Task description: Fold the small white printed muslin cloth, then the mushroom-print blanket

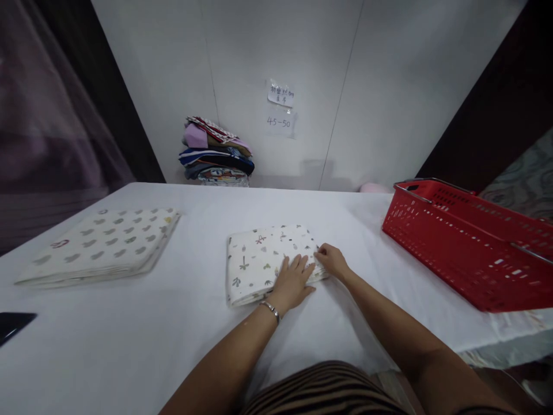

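Note:
A folded white cloth (pixel 254 259) printed with small leaves and flowers lies flat on the white-covered table in front of me. My left hand (pixel 294 280) rests on its near right part, palm down with the fingers spread. At the cloth's right edge, my right hand (pixel 332 260) has its thumb and fingers pinched together on the fabric. The layers show along the cloth's near edge. A bracelet (pixel 271 311) circles my left wrist.
On the left lies a larger folded cloth (pixel 112 242) with grey-green prints. A red plastic basket (pixel 458 248) with metal handles stands at right. Stacked folded fabrics (pixel 216 155) sit against the back wall, near paper signs (pixel 280 95). A dark object (pixel 15 325) lies at the left edge.

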